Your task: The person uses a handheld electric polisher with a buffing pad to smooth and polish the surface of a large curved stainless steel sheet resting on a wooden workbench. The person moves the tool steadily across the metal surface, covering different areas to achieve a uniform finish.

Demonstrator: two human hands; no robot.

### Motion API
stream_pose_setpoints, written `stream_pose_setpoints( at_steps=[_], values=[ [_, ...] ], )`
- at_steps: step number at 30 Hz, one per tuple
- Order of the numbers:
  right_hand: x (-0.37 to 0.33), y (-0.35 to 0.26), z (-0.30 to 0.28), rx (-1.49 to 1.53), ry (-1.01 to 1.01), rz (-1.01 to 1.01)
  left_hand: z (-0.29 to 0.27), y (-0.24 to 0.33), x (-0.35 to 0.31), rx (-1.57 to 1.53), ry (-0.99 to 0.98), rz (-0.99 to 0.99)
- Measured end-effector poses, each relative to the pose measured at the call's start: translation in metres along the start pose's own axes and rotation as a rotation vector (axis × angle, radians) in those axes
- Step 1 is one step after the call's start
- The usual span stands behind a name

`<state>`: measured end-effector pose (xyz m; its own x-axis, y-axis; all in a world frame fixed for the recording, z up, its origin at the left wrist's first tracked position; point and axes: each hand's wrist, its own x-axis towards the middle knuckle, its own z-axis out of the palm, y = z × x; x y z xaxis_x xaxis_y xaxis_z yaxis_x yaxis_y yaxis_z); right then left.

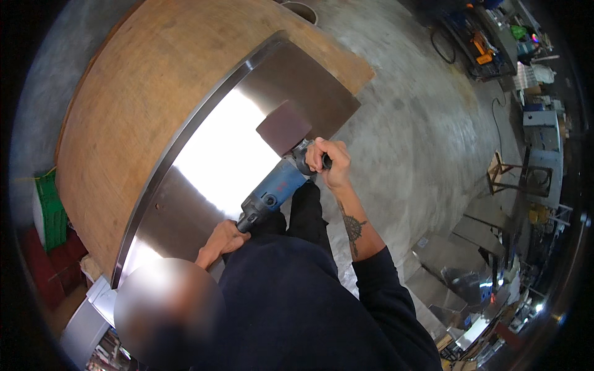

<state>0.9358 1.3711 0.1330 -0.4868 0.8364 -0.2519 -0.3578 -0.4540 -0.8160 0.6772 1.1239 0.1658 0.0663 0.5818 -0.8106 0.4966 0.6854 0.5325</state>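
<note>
We hold a blue-bodied power polisher (pixel 275 185) with both hands over a stainless steel sheet (pixel 210 154). Our left hand (pixel 221 238) grips the black rear end of the tool, its fingers curled tightly around the housing. Our right hand (pixel 328 162) wraps the black side handle near the tool's head, fingers closed around it.

The tool lies at an angle, with its head pointing away from us. At the head sits a dark maroon abrasive drum (pixel 284 127), cylindrical in shape and matte in texture, which rests on the sheet near the sheet's right edge.

The sheet is flat and smooth, with a brushed finish; a bright glare covers its middle. Its left edge is folded up into a narrow raised lip (pixel 185 133) that runs the full length. The sheet lies on a brown wooden tabletop (pixel 142 80) with a dull, grained surface.

Below the tabletop we see a grey concrete floor (pixel 408 123), mottled and rough. More folded metal panels (pixel 445 266) lie on the floor at the lower right. A green plastic crate (pixel 48 210) stands at the far left.
</note>
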Motion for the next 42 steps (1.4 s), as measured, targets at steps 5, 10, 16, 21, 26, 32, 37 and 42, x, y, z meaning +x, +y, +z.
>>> stream_pose_setpoints(
  at_steps=[5, 10, 16, 21, 26, 32, 37, 42],
  values=[
    [0.033, -0.034, -0.032, 0.018, -0.021, -0.009, -0.006, 0.048, 0.028, 0.058, -0.005, 0.052],
    [0.065, -0.078, -0.073, -0.007, -0.012, -0.035, 0.004, 0.108, 0.063, 0.113, 0.053, -0.03],
    [0.094, -0.116, -0.122, 0.043, -0.02, -0.054, 0.013, 0.164, 0.101, 0.127, 0.03, -0.046],
    [0.093, -0.139, -0.143, 0.03, -0.019, -0.041, 0.028, 0.196, 0.109, 0.103, 0.013, -0.154],
    [0.098, -0.151, -0.152, -0.013, -0.043, -0.064, 0.027, 0.208, 0.118, 0.089, -0.003, -0.159],
    [0.09, -0.15, -0.145, -0.027, -0.066, -0.074, 0.032, 0.203, 0.11, 0.104, 0.016, -0.206],
    [0.082, -0.143, -0.138, -0.013, -0.077, -0.076, 0.032, 0.196, 0.102, 0.145, 0.019, -0.221],
    [0.053, -0.12, -0.111, 0.004, -0.083, -0.064, 0.031, 0.158, 0.073, 0.077, -0.012, -0.174]
  ],
)
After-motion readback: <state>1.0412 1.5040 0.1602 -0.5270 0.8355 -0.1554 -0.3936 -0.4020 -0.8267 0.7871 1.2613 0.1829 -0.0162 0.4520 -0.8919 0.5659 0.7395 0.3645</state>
